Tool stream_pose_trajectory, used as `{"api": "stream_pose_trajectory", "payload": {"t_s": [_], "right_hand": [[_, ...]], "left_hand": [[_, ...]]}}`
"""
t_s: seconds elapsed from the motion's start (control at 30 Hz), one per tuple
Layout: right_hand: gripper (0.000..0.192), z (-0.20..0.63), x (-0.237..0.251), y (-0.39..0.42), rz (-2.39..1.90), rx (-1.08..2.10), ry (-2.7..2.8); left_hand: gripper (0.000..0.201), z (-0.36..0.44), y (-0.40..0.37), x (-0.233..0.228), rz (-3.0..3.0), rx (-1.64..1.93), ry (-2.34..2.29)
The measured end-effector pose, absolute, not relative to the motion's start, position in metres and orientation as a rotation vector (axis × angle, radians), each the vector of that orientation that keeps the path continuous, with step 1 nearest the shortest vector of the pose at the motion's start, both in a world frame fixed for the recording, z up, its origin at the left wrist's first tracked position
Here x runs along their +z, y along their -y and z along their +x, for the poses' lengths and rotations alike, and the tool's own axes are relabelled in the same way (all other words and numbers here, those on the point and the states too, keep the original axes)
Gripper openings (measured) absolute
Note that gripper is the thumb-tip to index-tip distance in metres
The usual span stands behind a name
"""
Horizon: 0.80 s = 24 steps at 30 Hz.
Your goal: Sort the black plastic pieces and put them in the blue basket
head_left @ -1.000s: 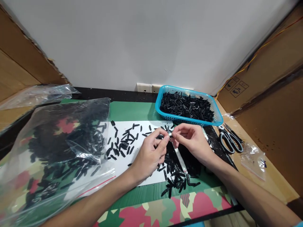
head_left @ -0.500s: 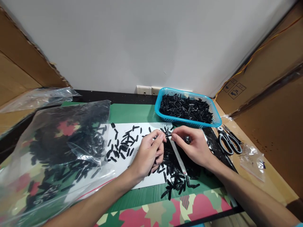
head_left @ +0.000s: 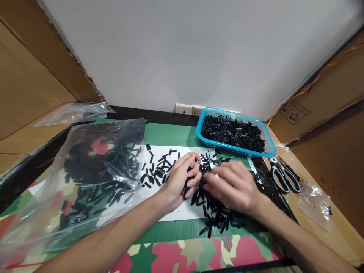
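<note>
Left hand [head_left: 179, 178] – dropped low, fingers curled over small black plastic pieces [head_left: 212, 204] | right hand [head_left: 231, 185] – came down too, grip hidden, cannot tell | pile sits at 6 o'clock from the blue plastic basket [head_left: 270, 149] | picking more now.

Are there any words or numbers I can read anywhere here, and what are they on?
No words or numbers can be read.
The cardboard box on the right carries small printed handling symbols, pictures only and too small to make out.
The blue basket, the plastic bag, the scissors and the white sheet under the left hand and right hand show no writing.
</note>
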State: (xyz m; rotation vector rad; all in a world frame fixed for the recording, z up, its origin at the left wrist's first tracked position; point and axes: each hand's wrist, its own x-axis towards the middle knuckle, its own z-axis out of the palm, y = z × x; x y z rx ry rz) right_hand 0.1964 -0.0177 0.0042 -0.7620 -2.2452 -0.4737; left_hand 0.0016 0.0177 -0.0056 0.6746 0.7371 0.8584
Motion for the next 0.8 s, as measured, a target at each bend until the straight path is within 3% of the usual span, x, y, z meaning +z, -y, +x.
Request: {"api": "stream_pose_trajectory", "payload": {"t_s": [0.17, 0.5, 0.8], "right_hand": [[0.015, 0.168, -0.003, 0.036, -0.533, -0.242, 2.399], [0.024, 0.171, -0.004, 0.037, -0.445, -0.217, 2.440], [0.009, 0.185, 0.007, 0.025, -1.088, 0.859, 1.540]], "left_hand": [[0.026, 0.012, -0.009, -0.007, 0.833, 0.943, -0.788], [0.035, 0.017, -0.006, -0.008, 0.897, 0.972, -0.852], [0.033, 0.011, -0.007, -0.003, 0.821, 0.769, -0.795]]}}
